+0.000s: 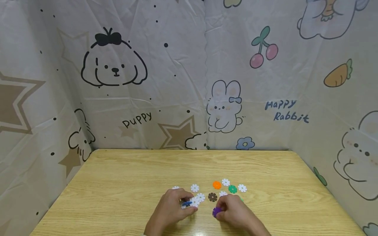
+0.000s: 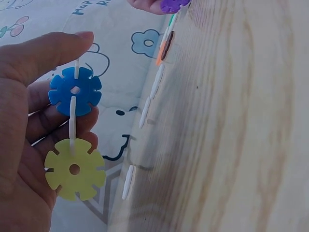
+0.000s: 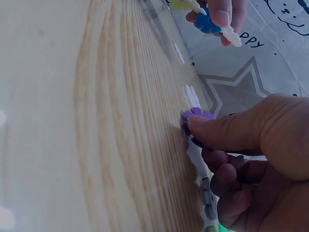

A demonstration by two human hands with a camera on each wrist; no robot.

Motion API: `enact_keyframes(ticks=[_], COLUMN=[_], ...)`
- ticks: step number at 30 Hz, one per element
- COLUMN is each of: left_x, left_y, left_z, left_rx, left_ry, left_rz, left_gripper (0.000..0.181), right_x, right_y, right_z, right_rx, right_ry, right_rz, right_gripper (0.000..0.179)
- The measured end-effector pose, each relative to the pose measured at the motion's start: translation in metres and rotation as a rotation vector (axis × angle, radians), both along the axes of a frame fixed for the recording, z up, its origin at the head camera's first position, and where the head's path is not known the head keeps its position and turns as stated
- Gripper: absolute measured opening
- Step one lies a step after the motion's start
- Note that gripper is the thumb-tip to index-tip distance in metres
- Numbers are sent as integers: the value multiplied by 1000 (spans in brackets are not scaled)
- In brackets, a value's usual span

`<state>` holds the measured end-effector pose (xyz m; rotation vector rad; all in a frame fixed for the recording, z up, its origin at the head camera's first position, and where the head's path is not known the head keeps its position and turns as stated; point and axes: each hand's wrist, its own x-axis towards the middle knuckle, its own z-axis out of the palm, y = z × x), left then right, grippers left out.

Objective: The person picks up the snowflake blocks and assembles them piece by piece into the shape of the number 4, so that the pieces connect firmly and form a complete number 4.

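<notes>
My left hand (image 1: 172, 206) holds a short chain of notched plastic discs, raised over the table. In the left wrist view the chain has a blue disc (image 2: 89, 94) and a yellow disc (image 2: 75, 186), with a white disc (image 2: 72, 118) seen edge-on linking them. Another white disc (image 1: 194, 201) sticks out at the chain's end, near the thumb and forefinger. To the right, my right hand (image 1: 236, 209) pinches a purple disc (image 1: 216, 211) between thumb and forefinger, close over the tabletop. The two hands stand apart, with the purple disc facing the chain.
Loose notched discs lie on the wooden table (image 1: 118, 190) beyond my hands: an orange one (image 1: 217, 185), a brown one (image 1: 212, 196), a green one (image 1: 232, 189) and several white ones, one (image 1: 194, 187) near my left hand. A printed cloth (image 1: 177, 91) hangs behind.
</notes>
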<state>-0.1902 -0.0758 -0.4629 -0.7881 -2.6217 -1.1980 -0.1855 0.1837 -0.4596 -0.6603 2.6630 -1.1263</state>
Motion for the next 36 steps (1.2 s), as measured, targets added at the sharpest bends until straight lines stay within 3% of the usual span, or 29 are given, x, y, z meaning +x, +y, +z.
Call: enact_keyframes(ticks=[5,20,36], left_x=[0,-1,-1], left_y=[0,0,2], left_z=[-1,0,2], left_rx=[8,-16,-40], left_ry=[10,-39,-43], left_rz=[-4,-41,-54], left_gripper=[28,27,24], right_x=[-1,-3,-2], right_y=[0,-12,-26], right_z=[-1,5,19], right_rx=[37,-30,-200], right_ry=[66,44,35], right_rz=[9,-2,18], right_gripper=[5,5,4])
